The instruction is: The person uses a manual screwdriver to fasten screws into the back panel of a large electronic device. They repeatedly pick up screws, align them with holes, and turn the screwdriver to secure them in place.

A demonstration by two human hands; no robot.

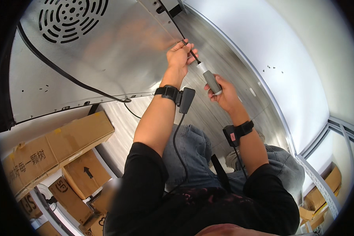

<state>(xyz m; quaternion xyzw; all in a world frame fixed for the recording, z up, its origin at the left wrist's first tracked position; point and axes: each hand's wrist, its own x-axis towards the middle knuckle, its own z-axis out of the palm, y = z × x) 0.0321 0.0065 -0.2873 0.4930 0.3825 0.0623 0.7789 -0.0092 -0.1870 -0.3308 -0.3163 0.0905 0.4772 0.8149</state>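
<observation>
My right hand (pixel 226 92) is wrapped around the grey handle of a screwdriver (pixel 212 82), which has a pale collar and a long dark shaft. The shaft slants up and left into the fingers of my left hand (pixel 179 57), which pinch near its far end; the tip is hidden there. Both hands are at the right edge of a large silvery metal appliance panel (pixel 118 51). Any screw at that edge is covered by my left fingers.
A round vent grille (pixel 71 11) pierces the panel, and a thick black cable (pixel 63 72) droops across it. Cardboard boxes (pixel 63 145) stand at the lower left. A white wall panel (pixel 275 51) rises on the right above grey wood-look flooring (pixel 240 78).
</observation>
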